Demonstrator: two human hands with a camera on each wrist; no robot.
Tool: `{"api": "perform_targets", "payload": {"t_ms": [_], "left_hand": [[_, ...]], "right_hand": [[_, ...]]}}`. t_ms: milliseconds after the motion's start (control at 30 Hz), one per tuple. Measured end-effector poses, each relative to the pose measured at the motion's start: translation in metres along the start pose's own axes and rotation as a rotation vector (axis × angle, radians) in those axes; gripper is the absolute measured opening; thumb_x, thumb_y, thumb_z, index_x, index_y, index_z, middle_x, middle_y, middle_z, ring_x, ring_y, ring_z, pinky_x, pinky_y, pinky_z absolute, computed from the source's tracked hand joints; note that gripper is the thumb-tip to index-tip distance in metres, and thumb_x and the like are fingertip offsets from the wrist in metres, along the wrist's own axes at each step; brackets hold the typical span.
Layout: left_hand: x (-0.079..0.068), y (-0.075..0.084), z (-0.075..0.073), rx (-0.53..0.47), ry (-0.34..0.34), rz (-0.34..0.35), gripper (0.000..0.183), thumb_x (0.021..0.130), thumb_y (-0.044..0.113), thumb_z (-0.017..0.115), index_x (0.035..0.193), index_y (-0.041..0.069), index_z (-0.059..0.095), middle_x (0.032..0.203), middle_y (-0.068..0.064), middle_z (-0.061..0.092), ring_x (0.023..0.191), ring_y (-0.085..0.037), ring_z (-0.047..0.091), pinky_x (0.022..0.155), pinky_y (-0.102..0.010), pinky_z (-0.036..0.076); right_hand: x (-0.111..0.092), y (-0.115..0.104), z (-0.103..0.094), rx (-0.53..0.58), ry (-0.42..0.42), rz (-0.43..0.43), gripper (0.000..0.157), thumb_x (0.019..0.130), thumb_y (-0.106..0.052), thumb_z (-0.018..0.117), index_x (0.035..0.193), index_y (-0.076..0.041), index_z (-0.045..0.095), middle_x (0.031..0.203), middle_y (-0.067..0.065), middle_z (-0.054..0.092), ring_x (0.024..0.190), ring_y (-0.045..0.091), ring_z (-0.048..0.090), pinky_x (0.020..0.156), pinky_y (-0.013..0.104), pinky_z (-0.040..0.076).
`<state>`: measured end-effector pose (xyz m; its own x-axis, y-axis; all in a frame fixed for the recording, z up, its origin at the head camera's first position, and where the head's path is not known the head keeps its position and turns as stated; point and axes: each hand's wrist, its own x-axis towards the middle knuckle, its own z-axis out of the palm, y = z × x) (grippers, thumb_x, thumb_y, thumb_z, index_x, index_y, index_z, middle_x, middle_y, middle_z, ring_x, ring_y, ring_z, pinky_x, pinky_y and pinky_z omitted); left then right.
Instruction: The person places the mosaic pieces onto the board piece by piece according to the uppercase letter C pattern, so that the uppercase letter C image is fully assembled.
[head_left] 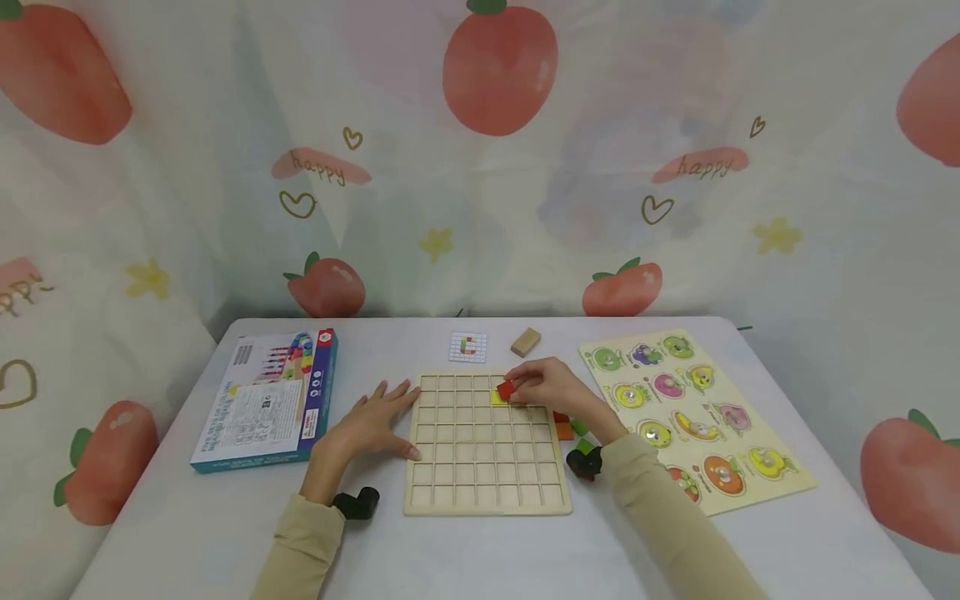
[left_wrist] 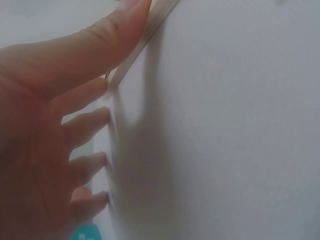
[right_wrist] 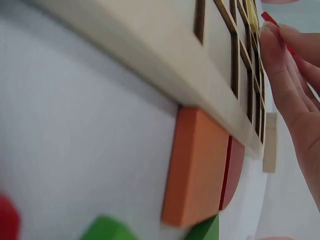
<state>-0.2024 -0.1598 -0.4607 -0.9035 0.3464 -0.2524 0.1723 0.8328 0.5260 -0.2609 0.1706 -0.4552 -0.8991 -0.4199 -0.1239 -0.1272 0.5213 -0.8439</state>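
A wooden grid board (head_left: 476, 472) lies flat at the middle of the table. My right hand (head_left: 553, 388) pinches a small red block (head_left: 506, 390) between thumb and fingers over the board's far part. Right by that block, a yellow block (head_left: 497, 399) sits in a grid cell. My left hand (head_left: 366, 425) has its fingers spread along the board's left side; the thumb (left_wrist: 115, 35) rests against the wooden edge and the other fingertips touch down near the far left corner. In the right wrist view the red block shows only as a thin strip.
Right of the board lie an orange block (right_wrist: 202, 170), a dark red block (right_wrist: 232, 172) and green blocks (head_left: 586, 448). Behind it are a pattern card (head_left: 467, 347) and a plain wooden block (head_left: 526, 342). A box (head_left: 258, 417) lies left, a fruit puzzle board (head_left: 720, 433) right.
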Motion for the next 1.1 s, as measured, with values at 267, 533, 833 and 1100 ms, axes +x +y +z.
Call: {"api": "perform_targets", "payload": {"t_ms": [267, 533, 833, 1100], "left_hand": [[-0.002, -0.004, 0.001, 0.000, 0.011, 0.004, 0.105, 0.076, 0.040, 0.090, 0.161, 0.015, 0.036, 0.171, -0.012, 0.023, 0.159, -0.044, 0.006, 0.127, -0.064, 0.005], [-0.002, -0.004, 0.000, 0.009, 0.002, -0.012, 0.104, 0.076, 0.038, 0.090, 0.161, 0.015, 0.035, 0.171, -0.011, 0.022, 0.159, -0.044, 0.005, 0.127, -0.064, 0.006], [0.001, -0.001, 0.001, 0.004, 0.011, 0.007, 0.104, 0.076, 0.039, 0.090, 0.161, 0.016, 0.035, 0.171, -0.011, 0.023, 0.159, -0.043, 0.006, 0.127, -0.064, 0.005], [-0.001, 0.000, 0.001, -0.007, 0.016, 0.000, 0.104, 0.075, 0.037, 0.091, 0.161, 0.014, 0.037, 0.171, -0.011, 0.024, 0.159, -0.044, 0.006, 0.127, -0.064, 0.006]], "right_hand": [[0.005, -0.008, 0.012, -0.030, 0.024, -0.007, 0.030, 0.087, -0.008, 0.080, 0.116, -0.001, 0.076, 0.100, 0.010, 0.078, 0.086, 0.014, 0.073, 0.082, 0.030, 0.059], [0.014, -0.015, 0.020, -0.093, 0.007, -0.037, 0.027, 0.085, -0.014, 0.085, 0.110, -0.004, 0.079, 0.100, 0.007, 0.079, 0.087, 0.011, 0.071, 0.081, 0.028, 0.057], [0.020, -0.018, 0.024, -0.175, -0.001, -0.079, 0.024, 0.085, -0.014, 0.085, 0.107, -0.005, 0.079, 0.093, 0.004, 0.075, 0.082, 0.010, 0.063, 0.077, 0.026, 0.053], [0.025, -0.018, 0.029, -0.274, -0.001, -0.097, 0.023, 0.083, -0.013, 0.086, 0.104, -0.005, 0.079, 0.088, 0.001, 0.072, 0.078, 0.007, 0.061, 0.075, 0.026, 0.052]]}}
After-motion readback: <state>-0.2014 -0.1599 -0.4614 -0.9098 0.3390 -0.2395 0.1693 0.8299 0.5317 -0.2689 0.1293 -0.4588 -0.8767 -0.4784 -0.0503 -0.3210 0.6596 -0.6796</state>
